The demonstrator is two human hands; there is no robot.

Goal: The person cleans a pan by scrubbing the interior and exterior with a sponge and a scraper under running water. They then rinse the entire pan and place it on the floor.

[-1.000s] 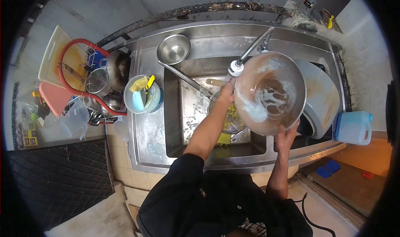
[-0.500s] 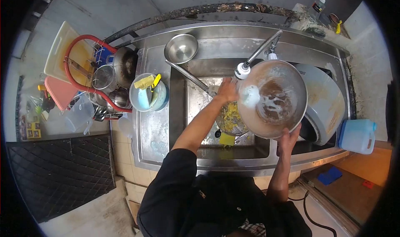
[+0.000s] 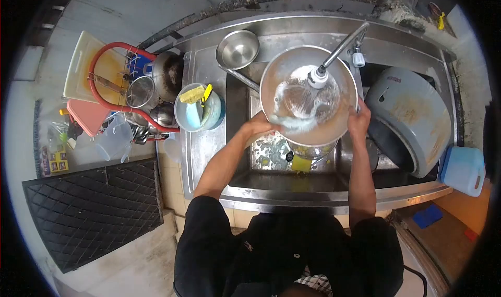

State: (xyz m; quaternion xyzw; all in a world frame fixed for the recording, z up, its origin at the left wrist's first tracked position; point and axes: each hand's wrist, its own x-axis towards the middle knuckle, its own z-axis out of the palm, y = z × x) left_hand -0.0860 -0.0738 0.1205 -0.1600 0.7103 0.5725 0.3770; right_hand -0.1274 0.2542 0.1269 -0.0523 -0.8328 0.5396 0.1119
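My left hand [image 3: 259, 125] grips the near left rim of a large round metal bowl [image 3: 339, 117], and my right hand [image 3: 358, 120] is closed on its right rim. The bowl is held over the sink [image 3: 250, 181], under the white faucet head [image 3: 317, 78]. Water spreads across its inside, with white suds toward the near left. Partly hidden beneath it is another round vessel [image 3: 317, 152] in the sink. Near that lie a yellow-green scouring pad [image 3: 301, 164] and yellow scraps.
Left on the counter stands a tub [image 3: 183, 120] with a sponge and a yellow-handled tool. A small steel bowl [image 3: 238, 49] sits behind. A big grey pot [image 3: 412, 106] lies at right, beside a blue jug [image 3: 462, 170]. A dish rack [image 3: 99, 96] stands far left.
The large bowl has moved left, under the faucet, where water now runs into it. My left hand has come from behind it to its left rim. The view has shifted slightly.
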